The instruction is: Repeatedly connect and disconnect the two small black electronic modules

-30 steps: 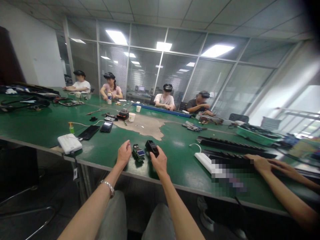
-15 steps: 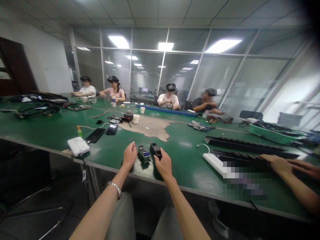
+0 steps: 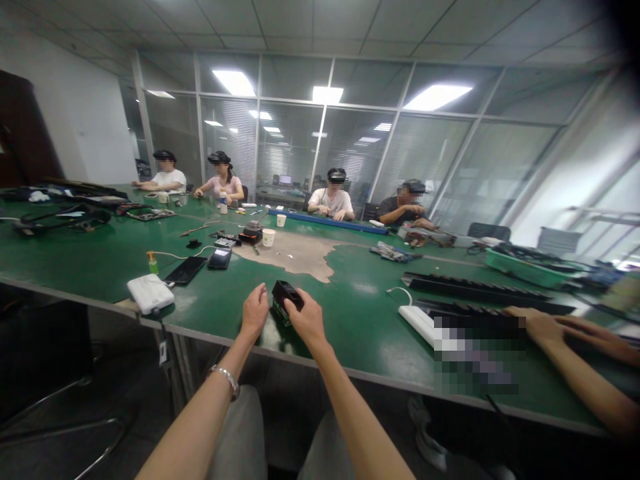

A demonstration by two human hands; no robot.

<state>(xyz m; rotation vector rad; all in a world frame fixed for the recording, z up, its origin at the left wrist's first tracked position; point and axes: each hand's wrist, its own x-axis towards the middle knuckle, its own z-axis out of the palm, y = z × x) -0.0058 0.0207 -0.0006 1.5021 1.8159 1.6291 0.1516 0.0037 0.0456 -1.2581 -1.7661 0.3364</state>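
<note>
My right hand (image 3: pixel 306 320) grips a small black box-shaped part (image 3: pixel 287 294) and holds it just above a small green circuit module (image 3: pixel 278 311) on the green table (image 3: pixel 100 253). The module is mostly hidden behind the black part and my hand. My left hand (image 3: pixel 255 311) rests on the table right beside the module, fingers curled, touching or nearly touching its left side. I cannot see whether it holds anything.
A white power bank (image 3: pixel 149 293), two dark phones (image 3: pixel 186 270) and a small bottle (image 3: pixel 151 262) lie to the left. A white power strip (image 3: pixel 417 320) and black trays (image 3: pixel 475 288) are to the right, by another person's arms (image 3: pixel 565 347). Several people sit across the table.
My right hand has lifted the black part and carried it left, over the green module. My left hand stayed beside the module.
</note>
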